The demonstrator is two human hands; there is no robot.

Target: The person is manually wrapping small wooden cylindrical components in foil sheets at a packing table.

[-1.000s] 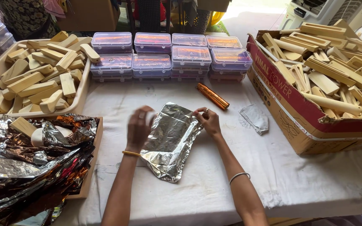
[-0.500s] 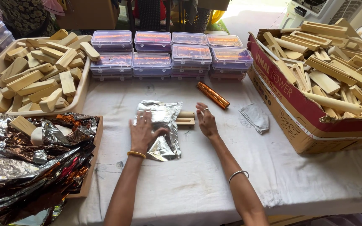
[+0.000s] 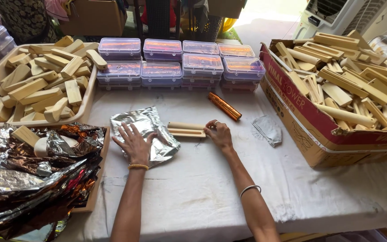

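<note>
Pressing: left hand, fingers spread flat on silver foil sheet
Pinching: right hand, fingers on wooden piece end
Lying nearby: orange-wrapped stick, on worktop

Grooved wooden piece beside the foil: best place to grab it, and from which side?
Grip the wooden piece across its narrow width near the right end, coming from above. It lies flat and long on the table cloth; its left end touches the foil sheet under the left hand, and the right hand is already there.
</note>
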